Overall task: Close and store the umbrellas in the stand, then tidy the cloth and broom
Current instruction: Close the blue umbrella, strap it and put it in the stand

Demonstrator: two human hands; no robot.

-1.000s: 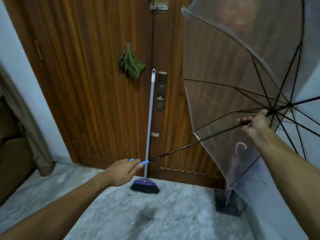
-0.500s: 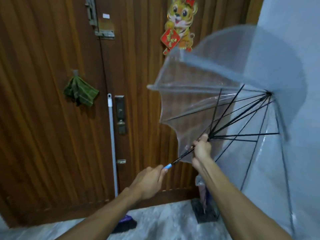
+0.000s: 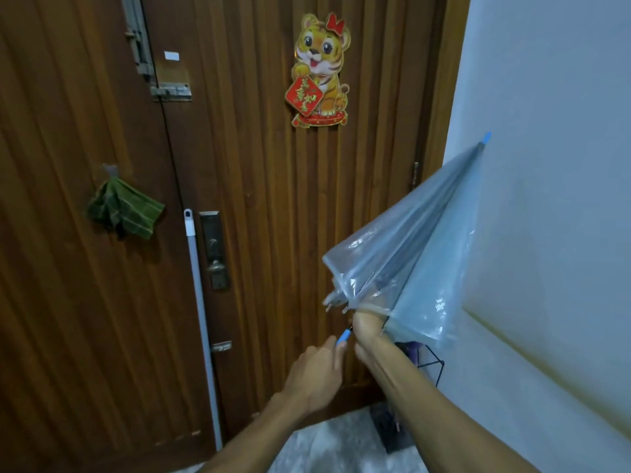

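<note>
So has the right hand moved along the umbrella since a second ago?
Yes. The right hand has slid down the umbrella shaft toward the left hand on the blue handle, folding the canopy shut against the door.

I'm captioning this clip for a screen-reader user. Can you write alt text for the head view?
Two bare hands hold a clear umbrella, folded nearly shut, tip up toward a white wall: the right hand at the canopy's base, the left hand at its blue handle. Behind, a green cloth hangs on a wooden door beside a leaning broom.
</note>
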